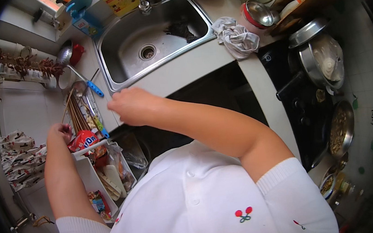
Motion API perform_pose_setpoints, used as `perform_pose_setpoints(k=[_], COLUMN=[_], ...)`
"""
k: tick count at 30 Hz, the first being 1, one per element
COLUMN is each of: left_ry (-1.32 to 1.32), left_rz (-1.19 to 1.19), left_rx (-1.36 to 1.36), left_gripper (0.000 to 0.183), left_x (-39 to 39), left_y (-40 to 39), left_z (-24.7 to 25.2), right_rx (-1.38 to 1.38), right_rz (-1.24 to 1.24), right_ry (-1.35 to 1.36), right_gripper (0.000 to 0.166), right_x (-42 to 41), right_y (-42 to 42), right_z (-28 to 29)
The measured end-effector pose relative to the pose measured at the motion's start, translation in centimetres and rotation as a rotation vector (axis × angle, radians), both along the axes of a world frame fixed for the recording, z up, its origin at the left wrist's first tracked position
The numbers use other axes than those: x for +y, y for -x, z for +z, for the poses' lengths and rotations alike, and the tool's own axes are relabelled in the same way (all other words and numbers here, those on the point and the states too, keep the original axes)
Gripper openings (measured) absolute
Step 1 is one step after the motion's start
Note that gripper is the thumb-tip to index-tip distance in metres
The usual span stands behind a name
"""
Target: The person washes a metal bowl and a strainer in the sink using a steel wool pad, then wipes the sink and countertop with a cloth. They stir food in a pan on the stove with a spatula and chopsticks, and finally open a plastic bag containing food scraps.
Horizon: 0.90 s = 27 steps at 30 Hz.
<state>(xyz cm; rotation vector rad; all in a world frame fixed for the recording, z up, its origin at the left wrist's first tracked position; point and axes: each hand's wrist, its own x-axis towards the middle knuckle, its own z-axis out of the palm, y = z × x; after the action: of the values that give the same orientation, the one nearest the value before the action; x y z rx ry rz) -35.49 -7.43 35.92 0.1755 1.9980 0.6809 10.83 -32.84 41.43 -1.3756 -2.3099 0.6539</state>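
My left hand (59,131) is at the left counter, its fingers closed around the lower end of a thin wooden chopstick (67,105) that slants up and away. Right beside it, a bundle of chopsticks (77,112) lies in a shallow tray with a ladle (80,88) and a green-and-blue-handled utensil (100,126). A red plastic packet (84,140) sits just below these fingers. My right hand (132,105) is curled above the counter near the sink's front left corner. Its palm and fingertips are turned away, so whether it holds anything is hidden.
A steel sink (123,84) holds a dark clump (181,31). A blue-handled skimmer (95,88) lies left of it, a crumpled cloth (236,37) right. An open drawer or bin (93,183) with packets is below my left hand. Pans (341,129) stand by the black stove (286,104).
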Motion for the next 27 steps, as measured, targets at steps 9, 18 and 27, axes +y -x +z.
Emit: perform_pose_setpoints(k=[9,18,27], left_ry=[-0.557,-0.510,-0.286], left_rz=[-0.029,-0.575,-0.963], left_rx=[-0.763,-1.203,-1.193], left_gripper=[0.034,0.032,0.051], left_x=[-11.0,-30.2,-26.7], left_y=[-23.4,-42.4,-51.1], left_z=[6.1,5.8,4.8], right_rx=[0.470,0.863,0.810], right_rz=[-0.095,-0.493,-0.942], right_ry=[0.276,-0.466,-0.425], right_gripper=[0.068,0.012,0.010], right_x=[0.6,-9.4,-26.5], right_y=[1.2,-9.3,-15.6], right_z=[-2.1,-0.9,4.4])
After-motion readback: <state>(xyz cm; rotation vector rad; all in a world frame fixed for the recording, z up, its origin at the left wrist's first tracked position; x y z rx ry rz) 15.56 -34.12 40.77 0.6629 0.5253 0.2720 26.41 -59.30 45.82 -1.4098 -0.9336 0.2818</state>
